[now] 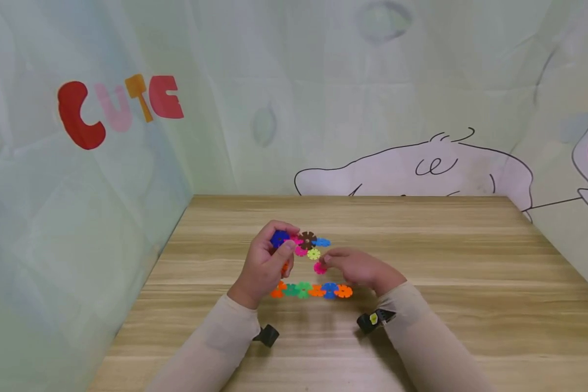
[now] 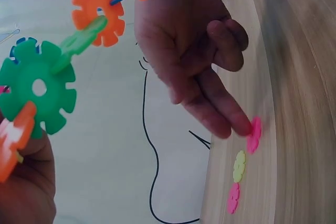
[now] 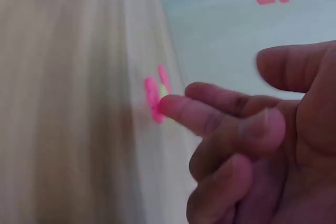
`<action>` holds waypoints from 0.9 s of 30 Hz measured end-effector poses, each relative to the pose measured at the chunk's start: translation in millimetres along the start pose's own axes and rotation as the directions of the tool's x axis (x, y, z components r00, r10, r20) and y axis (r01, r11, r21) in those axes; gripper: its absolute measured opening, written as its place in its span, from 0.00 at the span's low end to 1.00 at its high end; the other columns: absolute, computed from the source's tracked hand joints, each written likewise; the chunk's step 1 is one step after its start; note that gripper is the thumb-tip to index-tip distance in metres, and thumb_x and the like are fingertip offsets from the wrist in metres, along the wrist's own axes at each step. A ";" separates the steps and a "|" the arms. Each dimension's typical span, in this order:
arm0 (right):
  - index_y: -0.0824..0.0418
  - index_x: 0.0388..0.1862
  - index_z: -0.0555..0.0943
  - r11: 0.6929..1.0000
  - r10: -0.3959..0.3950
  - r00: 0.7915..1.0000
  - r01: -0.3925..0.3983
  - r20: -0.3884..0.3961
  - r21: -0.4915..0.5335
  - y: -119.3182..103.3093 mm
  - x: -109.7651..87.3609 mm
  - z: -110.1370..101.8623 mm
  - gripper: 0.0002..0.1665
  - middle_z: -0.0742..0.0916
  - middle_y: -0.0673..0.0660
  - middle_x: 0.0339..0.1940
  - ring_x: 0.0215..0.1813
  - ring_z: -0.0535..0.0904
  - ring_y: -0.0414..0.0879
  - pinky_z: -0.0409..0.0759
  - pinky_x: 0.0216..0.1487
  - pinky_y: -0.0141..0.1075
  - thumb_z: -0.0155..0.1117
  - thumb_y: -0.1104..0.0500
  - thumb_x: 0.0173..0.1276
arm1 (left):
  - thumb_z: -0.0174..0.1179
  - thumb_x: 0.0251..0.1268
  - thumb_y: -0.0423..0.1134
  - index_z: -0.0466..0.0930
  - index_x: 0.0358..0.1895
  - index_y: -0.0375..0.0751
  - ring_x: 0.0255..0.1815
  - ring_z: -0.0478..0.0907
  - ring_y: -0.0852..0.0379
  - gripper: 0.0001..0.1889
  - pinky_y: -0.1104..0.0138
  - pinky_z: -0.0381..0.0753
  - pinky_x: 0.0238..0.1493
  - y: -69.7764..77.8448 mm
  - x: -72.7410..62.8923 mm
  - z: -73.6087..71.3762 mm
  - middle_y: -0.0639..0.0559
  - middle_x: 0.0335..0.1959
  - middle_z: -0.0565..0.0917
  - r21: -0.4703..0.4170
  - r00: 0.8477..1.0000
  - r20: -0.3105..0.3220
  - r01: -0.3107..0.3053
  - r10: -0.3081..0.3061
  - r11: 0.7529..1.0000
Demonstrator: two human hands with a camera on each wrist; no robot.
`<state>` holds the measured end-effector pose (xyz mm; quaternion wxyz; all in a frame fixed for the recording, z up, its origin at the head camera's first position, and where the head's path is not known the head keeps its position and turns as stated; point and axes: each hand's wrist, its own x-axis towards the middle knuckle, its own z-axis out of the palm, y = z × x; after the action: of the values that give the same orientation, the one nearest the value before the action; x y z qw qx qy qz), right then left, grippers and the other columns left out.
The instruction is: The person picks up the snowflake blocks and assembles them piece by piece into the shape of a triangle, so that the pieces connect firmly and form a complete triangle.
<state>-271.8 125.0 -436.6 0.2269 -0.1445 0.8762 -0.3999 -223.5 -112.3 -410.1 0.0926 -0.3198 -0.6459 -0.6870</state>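
Note:
My left hand [image 1: 263,264] grips a joined assembly of notched plastic snowflake discs between thumb and fingers. Its lower row, with a green disc [image 2: 58,72] and an orange disc [image 2: 86,11], runs to the right in the head view. Near the fingertips show a dark blue disc [image 1: 280,238], a brown disc [image 1: 307,240] and a light blue disc [image 1: 322,242]; their joints are partly hidden. My right hand [image 1: 362,268] reaches down with two fingers extended, touching a pink disc [image 2: 254,136] on the table. Its other fingers are bent, holding nothing.
A loose yellow disc [image 2: 239,166] and another pink disc [image 2: 233,198] lie on the wooden table [image 1: 421,228] beside the touched one. A printed fabric backdrop [image 1: 323,109] rises behind and along the sides. A small black camera [image 1: 268,335] sits at my left wrist.

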 end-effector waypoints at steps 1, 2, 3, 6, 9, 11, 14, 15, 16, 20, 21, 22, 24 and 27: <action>0.54 0.64 0.85 1.000 -0.006 1.000 0.005 -0.025 -0.027 1.1 0.2 -1.8 0.21 0.87 0.53 0.60 0.38 0.77 0.47 0.81 0.55 0.52 0.53 0.47 0.84 | 0.47 0.81 0.27 0.71 0.56 0.28 0.15 0.68 0.55 0.09 0.68 0.73 0.16 0.0 -0.3 -0.2 0.45 0.20 0.70 0.001 1.000 -0.001 0.004 -0.004 1.000; 0.56 0.62 0.85 0.999 -0.015 0.999 0.013 -0.046 -0.049 2.4 0.7 -3.1 0.20 0.87 0.54 0.58 0.39 0.78 0.48 0.81 0.56 0.53 0.55 0.49 0.83 | 0.47 0.81 0.28 0.71 0.57 0.28 0.15 0.69 0.55 0.10 0.68 0.73 0.16 0.3 -0.5 -0.3 0.45 0.21 0.70 0.002 1.000 -0.002 0.009 -0.009 1.000; 0.56 0.61 0.85 0.997 -0.026 0.997 0.021 -0.066 -0.080 3.3 0.8 -4.2 0.18 0.87 0.55 0.57 0.44 0.80 0.48 0.81 0.59 0.53 0.57 0.52 0.81 | 0.47 0.81 0.28 0.71 0.57 0.28 0.15 0.69 0.55 0.10 0.68 0.73 0.16 0.4 -0.7 -0.4 0.45 0.21 0.70 0.004 1.000 -0.004 0.012 -0.012 1.000; 0.58 0.62 0.85 0.990 -0.050 0.995 0.038 -0.086 -0.138 6.4 2.5 -4.8 0.19 0.88 0.56 0.52 0.51 0.82 0.50 0.83 0.58 0.50 0.63 0.58 0.75 | 0.47 0.81 0.28 0.71 0.57 0.28 0.15 0.69 0.56 0.10 0.69 0.73 0.16 0.8 -1.2 -0.3 0.45 0.21 0.70 0.007 1.000 -0.005 0.020 -0.020 1.000; 0.56 0.63 0.85 0.989 -0.029 0.998 0.021 -0.057 -0.146 8.5 3.5 -2.5 0.22 0.86 0.55 0.45 0.43 0.81 0.50 0.83 0.46 0.43 0.67 0.63 0.70 | 0.47 0.80 0.27 0.71 0.57 0.28 0.15 0.69 0.56 0.10 0.69 0.73 0.16 0.4 -1.1 -0.1 0.46 0.21 0.70 0.005 1.000 -0.003 0.015 -0.015 1.000; 0.57 0.61 0.86 0.987 -0.020 0.999 0.013 -0.042 -0.159 8.9 3.4 -0.7 0.22 0.85 0.55 0.39 0.36 0.79 0.49 0.80 0.38 0.39 0.69 0.65 0.68 | 0.47 0.80 0.27 0.71 0.57 0.28 0.15 0.69 0.55 0.10 0.68 0.73 0.16 0.4 -0.8 0.1 0.45 0.20 0.70 0.004 1.000 -0.002 0.010 -0.010 1.000; 0.55 0.52 0.87 0.978 -0.026 0.998 0.013 -0.058 -0.207 7.7 2.6 1.9 0.17 0.82 0.53 0.29 0.28 0.76 0.46 0.75 0.33 0.36 0.71 0.67 0.66 | 0.47 0.80 0.27 0.71 0.57 0.27 0.15 0.68 0.54 0.10 0.67 0.73 0.16 1.1 -0.1 0.0 0.43 0.20 0.70 0.003 1.000 -0.002 0.001 -0.001 1.000; 0.55 0.50 0.87 0.973 -0.042 0.997 0.026 -0.065 -0.230 7.2 2.5 2.7 0.15 0.80 0.52 0.25 0.26 0.74 0.45 0.74 0.32 0.36 0.71 0.68 0.66 | 0.47 0.80 0.27 0.71 0.57 0.27 0.15 0.68 0.54 0.10 0.67 0.73 0.16 1.2 0.0 -0.1 0.42 0.20 0.70 0.005 1.000 -0.003 0.001 -0.001 1.000; 0.55 0.47 0.87 0.968 -0.058 0.996 0.039 -0.069 -0.247 6.7 2.4 3.4 0.14 0.79 0.51 0.23 0.25 0.72 0.44 0.73 0.32 0.36 0.71 0.69 0.66 | 0.47 0.79 0.27 0.71 0.57 0.27 0.15 0.68 0.54 0.10 0.67 0.73 0.16 1.4 0.0 -0.2 0.41 0.20 0.69 0.006 1.000 -0.004 0.002 -0.002 1.000; 0.57 0.41 0.84 0.950 -0.106 0.992 0.082 -0.064 -0.302 5.8 2.3 5.8 0.13 0.78 0.50 0.24 0.28 0.73 0.44 0.75 0.35 0.36 0.68 0.73 0.64 | 0.47 0.79 0.27 0.71 0.57 0.26 0.15 0.69 0.54 0.11 0.68 0.74 0.16 1.8 -0.6 -0.4 0.41 0.20 0.69 0.014 1.000 -0.013 0.011 -0.011 1.000; 0.58 0.39 0.84 0.947 -0.106 0.992 0.081 -0.063 -0.310 5.5 2.1 6.3 0.12 0.80 0.51 0.26 0.30 0.74 0.45 0.76 0.37 0.37 0.68 0.73 0.63 | 0.47 0.79 0.27 0.71 0.57 0.26 0.15 0.69 0.54 0.11 0.68 0.74 0.16 1.9 -0.8 -0.4 0.41 0.20 0.69 0.015 1.000 -0.015 0.012 -0.012 1.000; 0.59 0.39 0.83 0.947 -0.099 0.993 0.076 -0.058 -0.312 5.7 1.9 6.3 0.11 0.81 0.52 0.28 0.33 0.75 0.45 0.77 0.39 0.38 0.67 0.74 0.64 | 0.47 0.79 0.27 0.71 0.57 0.25 0.15 0.69 0.54 0.11 0.68 0.74 0.16 1.8 -0.6 -0.1 0.41 0.20 0.69 0.016 1.000 -0.016 0.010 -0.010 1.000; 0.60 0.38 0.82 0.946 -0.089 0.995 0.067 -0.054 -0.318 6.3 1.4 6.4 0.11 0.84 0.53 0.34 0.37 0.76 0.47 0.79 0.43 0.39 0.66 0.74 0.63 | 0.47 0.79 0.26 0.70 0.57 0.24 0.15 0.68 0.54 0.11 0.68 0.73 0.16 0.9 -0.3 0.1 0.41 0.20 0.69 0.018 1.000 -0.017 0.006 -0.005 1.000; 0.59 0.42 0.82 0.948 -0.078 0.996 0.059 -0.047 -0.312 6.4 0.9 5.8 0.11 0.85 0.55 0.37 0.38 0.77 0.48 0.79 0.45 0.40 0.65 0.73 0.67 | 0.47 0.79 0.26 0.70 0.57 0.24 0.15 0.69 0.55 0.11 0.68 0.73 0.16 0.3 0.1 0.6 0.42 0.20 0.70 0.025 1.000 -0.019 0.005 -0.004 1.000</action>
<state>-270.0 125.0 -445.1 0.1614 -0.1968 0.9290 -0.2687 -223.2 -111.7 -409.8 0.1011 -0.3106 -0.6542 -0.6821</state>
